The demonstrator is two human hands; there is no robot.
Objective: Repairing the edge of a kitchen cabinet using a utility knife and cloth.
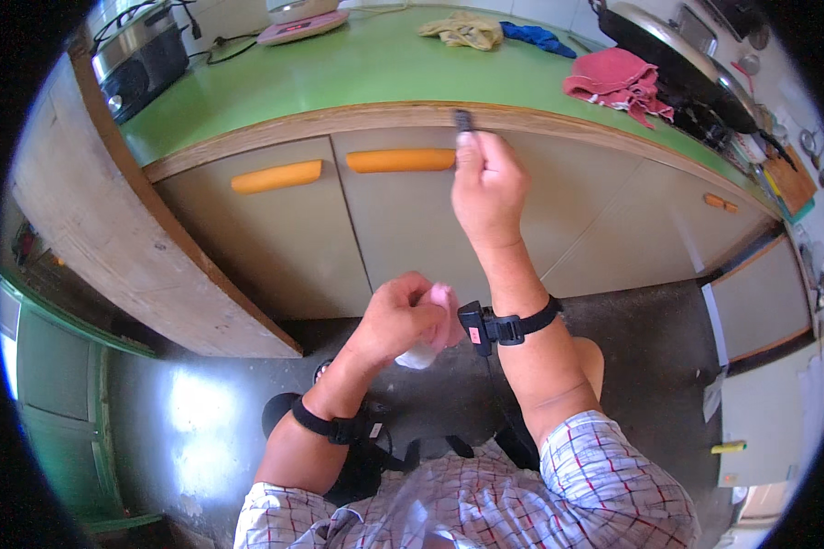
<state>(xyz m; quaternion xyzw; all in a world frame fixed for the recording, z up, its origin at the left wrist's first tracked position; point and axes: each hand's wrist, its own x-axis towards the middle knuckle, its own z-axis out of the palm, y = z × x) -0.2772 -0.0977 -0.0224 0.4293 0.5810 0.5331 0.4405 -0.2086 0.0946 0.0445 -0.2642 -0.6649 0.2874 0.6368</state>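
Note:
My left hand (389,320) is closed around a soft-looking pink and white item (445,322), low in front of the cabinets; its exact kind does not show. Raised ahead and to the right, my right hand (493,188) pinches a small dark object (464,121) between thumb and fingers. That object's tip reaches up in front of the counter's wooden edge (384,119). It is blurred, so I cannot make out its kind. The two hands are well apart.
On the green counter (357,78) lie a beige cloth (462,30), a blue cloth (537,38) and a red cloth (618,80). A lidded pan (687,59) stands right, a cooker (145,69) and pink scale (304,27) left. A wooden panel (146,229) juts out at left.

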